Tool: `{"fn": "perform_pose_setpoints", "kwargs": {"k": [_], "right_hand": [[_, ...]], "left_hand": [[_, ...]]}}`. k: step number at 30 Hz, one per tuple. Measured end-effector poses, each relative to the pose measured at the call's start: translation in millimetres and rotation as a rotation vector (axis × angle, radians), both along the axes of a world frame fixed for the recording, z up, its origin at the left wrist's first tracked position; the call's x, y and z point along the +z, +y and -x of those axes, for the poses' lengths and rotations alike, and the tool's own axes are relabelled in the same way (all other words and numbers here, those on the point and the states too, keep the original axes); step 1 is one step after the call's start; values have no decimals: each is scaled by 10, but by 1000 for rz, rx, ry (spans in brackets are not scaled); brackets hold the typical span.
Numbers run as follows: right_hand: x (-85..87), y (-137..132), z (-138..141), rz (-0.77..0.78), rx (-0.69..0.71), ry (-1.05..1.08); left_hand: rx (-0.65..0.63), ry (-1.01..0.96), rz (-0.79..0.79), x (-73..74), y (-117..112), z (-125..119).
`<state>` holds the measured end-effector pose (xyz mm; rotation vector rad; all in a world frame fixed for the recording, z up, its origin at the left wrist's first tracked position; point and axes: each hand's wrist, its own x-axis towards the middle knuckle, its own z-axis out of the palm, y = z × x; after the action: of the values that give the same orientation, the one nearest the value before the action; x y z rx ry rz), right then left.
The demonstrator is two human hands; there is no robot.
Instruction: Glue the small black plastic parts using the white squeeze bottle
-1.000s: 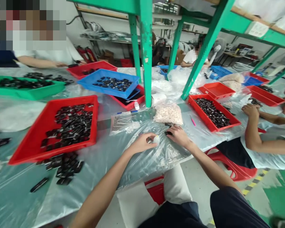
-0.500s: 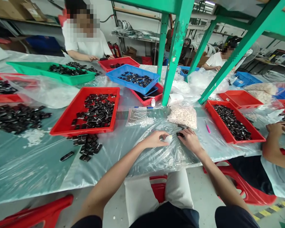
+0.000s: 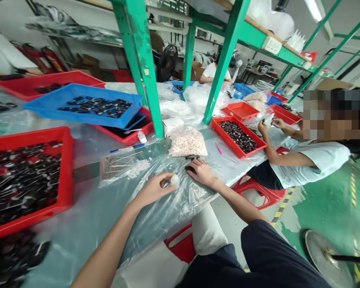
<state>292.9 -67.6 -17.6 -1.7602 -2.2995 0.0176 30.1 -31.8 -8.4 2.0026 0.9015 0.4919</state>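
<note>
My left hand (image 3: 156,189) is closed around a small white rounded thing (image 3: 175,181) with a yellowish tip, perhaps a little bottle. Just to its right, my right hand (image 3: 203,172) rests low over the table with its fingers curled on a small black plastic part (image 3: 191,169). Other black pieces lie just beyond those fingers. A clear bag of small cream-coloured pieces (image 3: 188,145) sits behind my right hand. Beyond my left hand are a clear packet of thin metal rods (image 3: 117,166) and loose white bits (image 3: 138,168).
A red tray of black parts (image 3: 67,172) stands at left, a blue tray (image 3: 87,116) behind it, and another red tray (image 3: 238,138) at right. Green posts (image 3: 148,76) rise from the table. A co-worker (image 3: 303,164) sits at right. A pink pen (image 3: 219,148) lies nearby.
The view has swung to the right, so the table's things appear further left and the co-worker at right shows more fully. Both hands keep nearly the same pose and hold.
</note>
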Motion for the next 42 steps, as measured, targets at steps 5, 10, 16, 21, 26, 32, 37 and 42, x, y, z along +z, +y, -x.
{"fn": "perform_pose_setpoints", "kwargs": {"k": [5,10,16,21,26,32,37,42], "right_hand": [[-58,-23,10,0,-17,31],[-152,-30,0,-29,-33,72],[-166,-33,6,-37,-32,90],[-156,-33,2,-43,-32,84],[-179,-49,5,-84,-23,108],[-150,-60,-42,-159,7,219],[54,67,-615,-269,-465,222],[121,174,-1215,-32,-832,7]], "left_hand": [[27,12,-9,34,-12,-13],[27,21,-8,29,-11,-10],[27,47,9,26,-5,-4],[34,47,16,49,-5,-12],[29,22,15,36,-15,-7],[24,-8,12,56,-36,-8],[28,-29,-11,45,-34,-17],[24,-39,-19,32,-33,-18]]}}
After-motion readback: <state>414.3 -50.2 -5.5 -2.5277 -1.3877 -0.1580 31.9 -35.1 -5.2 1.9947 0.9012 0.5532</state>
